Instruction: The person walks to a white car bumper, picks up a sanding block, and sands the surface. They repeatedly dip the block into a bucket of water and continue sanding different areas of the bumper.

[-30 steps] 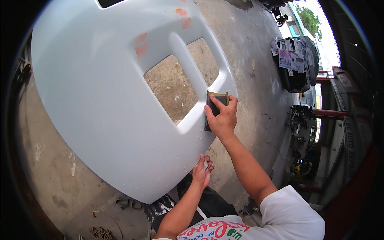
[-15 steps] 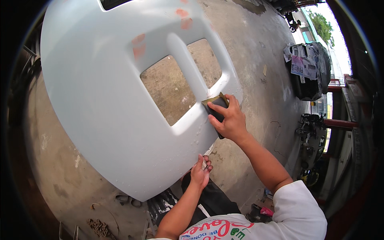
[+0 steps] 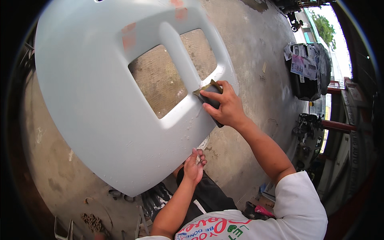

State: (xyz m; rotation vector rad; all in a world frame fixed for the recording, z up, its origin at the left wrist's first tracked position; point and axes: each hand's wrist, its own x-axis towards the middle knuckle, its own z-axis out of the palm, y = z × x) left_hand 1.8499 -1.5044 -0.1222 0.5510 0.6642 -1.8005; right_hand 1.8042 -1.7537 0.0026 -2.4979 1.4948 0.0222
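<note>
A large light grey car bumper (image 3: 100,104) with two window-like openings and a narrow bar between them spreads before me. My right hand (image 3: 229,105) grips a dark sanding block (image 3: 211,100) wrapped in sandpaper, thumb and fingers spread over it. The block rests on the bumper at the foot of the bar, where the surface is wet and whitish. Below it, my left hand (image 3: 195,167) is at the bumper's near edge with its fingers curled in. Something whitish shows between those fingers, too small to make out. Water drops dot the bumper near both hands.
Reddish patches (image 3: 129,37) mark the bumper's upper part. A concrete floor (image 3: 256,80) surrounds it. To the right stand a dark object covered with printed sheets (image 3: 306,66) and a red post (image 3: 338,125). A coiled chain (image 3: 93,221) lies at lower left.
The bumper and both hands appear a little higher and further left in view. The sanding block stays at the foot of the bar, and the left hand remains at the near edge.
</note>
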